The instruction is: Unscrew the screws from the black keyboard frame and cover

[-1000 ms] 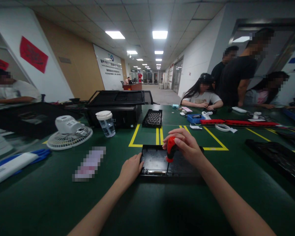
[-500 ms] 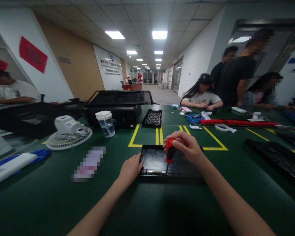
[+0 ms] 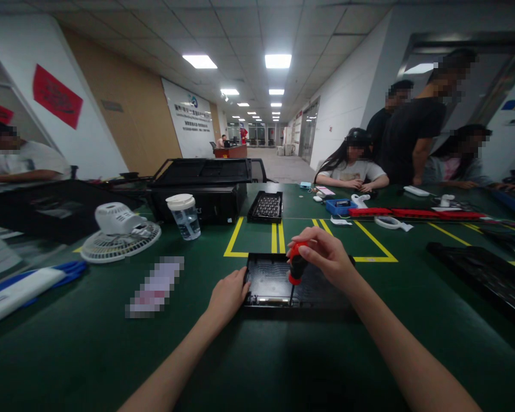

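A shallow black tray-like panel (image 3: 266, 277) lies on the green table in front of me. My left hand (image 3: 230, 292) grips its left edge, fingers together against the rim. Held upright over the panel is a red and black screwdriver (image 3: 296, 269), with my right hand (image 3: 321, 254) closed round the top of its handle. The screwdriver's tip reaches the panel near its front edge, beside a light metallic strip (image 3: 274, 300). What lies under the tip is too small to make out.
Left on the table are a white fan (image 3: 121, 232), a lidded cup (image 3: 184, 216) and a black case (image 3: 201, 200). A black tray (image 3: 266, 206) stands beyond the panel. Farther right are a blue box (image 3: 340, 206) and a black frame (image 3: 480, 280). People sit and stand around.
My right fingers have shifted slightly on the screwdriver's handle. The panel, the screwdriver's tip and my left hand look the same.
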### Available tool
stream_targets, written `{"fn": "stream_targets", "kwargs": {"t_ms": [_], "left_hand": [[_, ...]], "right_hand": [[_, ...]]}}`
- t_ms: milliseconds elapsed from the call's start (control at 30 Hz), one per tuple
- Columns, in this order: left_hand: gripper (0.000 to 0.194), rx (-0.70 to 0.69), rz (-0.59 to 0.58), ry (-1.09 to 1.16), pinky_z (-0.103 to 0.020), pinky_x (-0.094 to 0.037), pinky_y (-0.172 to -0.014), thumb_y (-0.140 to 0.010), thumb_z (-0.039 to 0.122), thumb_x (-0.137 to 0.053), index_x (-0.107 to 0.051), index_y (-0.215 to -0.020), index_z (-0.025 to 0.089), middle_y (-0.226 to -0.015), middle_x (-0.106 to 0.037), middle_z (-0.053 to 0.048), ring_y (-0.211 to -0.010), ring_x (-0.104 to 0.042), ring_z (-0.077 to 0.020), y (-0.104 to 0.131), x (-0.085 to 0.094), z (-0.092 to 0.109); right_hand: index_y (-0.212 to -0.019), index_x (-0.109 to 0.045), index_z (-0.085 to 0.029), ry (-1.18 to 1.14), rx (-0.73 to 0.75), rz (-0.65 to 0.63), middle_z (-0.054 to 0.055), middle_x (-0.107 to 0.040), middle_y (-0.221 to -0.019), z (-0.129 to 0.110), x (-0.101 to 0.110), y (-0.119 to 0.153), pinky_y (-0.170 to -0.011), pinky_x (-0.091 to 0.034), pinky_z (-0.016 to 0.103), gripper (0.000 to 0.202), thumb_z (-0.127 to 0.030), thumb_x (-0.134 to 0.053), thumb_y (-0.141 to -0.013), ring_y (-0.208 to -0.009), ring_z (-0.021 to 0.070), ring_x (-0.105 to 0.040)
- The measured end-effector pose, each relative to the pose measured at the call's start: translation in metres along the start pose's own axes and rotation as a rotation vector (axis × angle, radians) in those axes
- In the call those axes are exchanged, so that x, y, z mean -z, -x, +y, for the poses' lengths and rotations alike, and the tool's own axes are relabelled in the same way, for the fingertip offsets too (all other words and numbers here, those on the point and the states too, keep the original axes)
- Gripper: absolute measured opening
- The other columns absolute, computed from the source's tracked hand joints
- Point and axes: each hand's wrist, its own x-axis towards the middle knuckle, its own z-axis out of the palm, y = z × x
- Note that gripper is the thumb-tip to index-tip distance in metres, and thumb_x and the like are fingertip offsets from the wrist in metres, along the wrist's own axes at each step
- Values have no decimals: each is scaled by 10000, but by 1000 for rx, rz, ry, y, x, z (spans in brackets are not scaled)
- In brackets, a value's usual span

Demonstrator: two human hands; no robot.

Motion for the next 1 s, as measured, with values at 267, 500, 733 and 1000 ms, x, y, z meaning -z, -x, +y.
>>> {"fn": "stream_targets", "kwargs": {"t_ms": [267,500,733,1000], "left_hand": [[432,4,-10,-10,-292,-433,-843,-866,345,-378,-417,-1260,172,-1148,-577,-114,-1033,-555,-201,0,-1,-1],[429,-4,5,-29,-293,-441,-832,-868,343,-370,-419,-1257,168,-1160,-572,-107,-1017,-562,-201,0,-2,-1],[435,-10,5,-21,-306,-444,-831,-865,343,-373,-415,-1258,162,-1153,-574,-112,-1007,-566,-203,-1,-4,-2],[439,8,-2,-11,-293,-436,-838,-863,351,-372,-417,-1261,170,-1148,-576,-109,-1016,-562,-202,0,-2,1]], "right_hand": [[-899,-558,-172,56,41,37,14,-525,-787,3,0,-1,-633,-494,276,149,-270,-584,-790,-711,129,-577],[-854,-555,-180,128,72,96,4,-497,-772,5,0,-1,-604,-481,237,131,-265,-608,-770,-705,113,-535],[-811,-530,-186,233,87,154,-10,-477,-748,5,0,-1,-567,-492,210,137,-264,-626,-751,-661,95,-503],[-776,-500,-182,414,86,215,0,-483,-771,2,-1,0,-470,-472,177,195,-314,-637,-730,-639,96,-510]]}}
